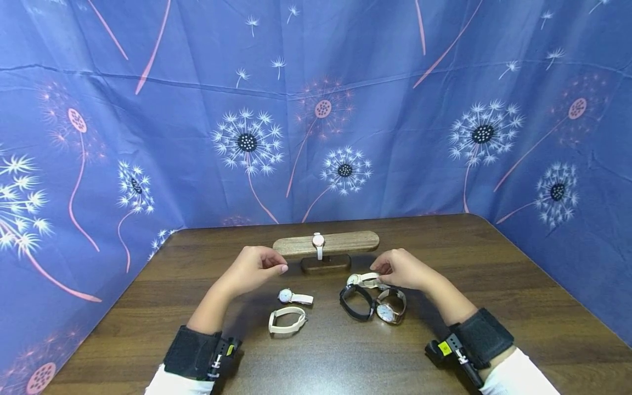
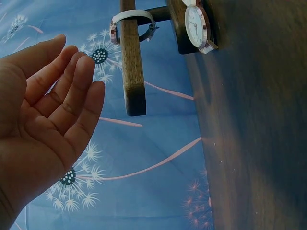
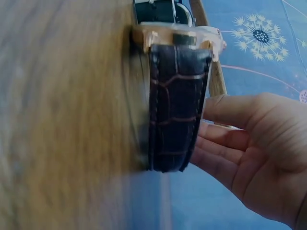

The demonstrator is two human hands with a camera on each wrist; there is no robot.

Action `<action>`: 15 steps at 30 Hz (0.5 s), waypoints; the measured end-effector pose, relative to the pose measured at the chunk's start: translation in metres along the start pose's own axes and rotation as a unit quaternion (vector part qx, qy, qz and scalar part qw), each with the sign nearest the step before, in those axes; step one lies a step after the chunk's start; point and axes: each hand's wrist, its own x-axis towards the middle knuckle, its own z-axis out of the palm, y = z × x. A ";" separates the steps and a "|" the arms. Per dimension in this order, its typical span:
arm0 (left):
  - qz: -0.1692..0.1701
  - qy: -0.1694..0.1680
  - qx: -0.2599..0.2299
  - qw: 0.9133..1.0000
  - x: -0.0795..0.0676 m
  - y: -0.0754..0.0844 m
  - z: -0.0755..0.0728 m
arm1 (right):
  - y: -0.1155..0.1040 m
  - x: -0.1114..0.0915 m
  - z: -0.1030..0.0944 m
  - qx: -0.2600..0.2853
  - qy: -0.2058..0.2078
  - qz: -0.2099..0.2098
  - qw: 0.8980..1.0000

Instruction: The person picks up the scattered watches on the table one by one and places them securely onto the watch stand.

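My right hand point(image 1: 402, 267) has its thumb and fingertips at the strap of a cream-strapped watch point(image 1: 357, 280), pinching it beside the stand; the right wrist view hides the fingertips behind a dark brown strap point(image 3: 175, 105). To the left, my left hand point(image 1: 254, 269) hovers near the end of a wooden watch stand point(image 1: 291, 246), fingers relaxed and holding nothing. A white-strapped watch point(image 1: 318, 241) is fastened round the stand's bar. Near my right hand are a black-strapped watch point(image 1: 348, 310) and a brown-strapped watch point(image 1: 386, 313).
A white-strapped watch point(image 1: 285, 295) lies before the stand's left side, with a closed cream-strapped watch point(image 1: 288, 329) nearer me. Behind the wooden table point(image 1: 345, 362) hangs a blue dandelion-patterned cloth point(image 1: 395, 181). Each wrist wears a black band with a camera.
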 end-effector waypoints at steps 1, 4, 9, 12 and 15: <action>0.000 -0.001 0.001 1.000 0.000 0.001 0.000 | 0.000 0.000 0.000 0.001 -0.001 -0.002 1.000; 0.002 -0.001 0.003 1.000 0.000 0.001 0.000 | 0.000 0.001 0.002 0.000 0.002 -0.007 1.000; 0.006 -0.002 0.003 1.000 0.001 0.000 0.002 | -0.001 0.001 0.004 -0.020 0.013 -0.008 1.000; 0.009 -0.006 0.004 1.000 0.001 -0.001 0.004 | -0.001 0.001 0.004 -0.034 0.020 -0.004 0.999; 0.010 -0.010 0.007 1.000 0.001 -0.001 0.005 | -0.003 0.001 0.004 -0.038 0.028 -0.004 0.999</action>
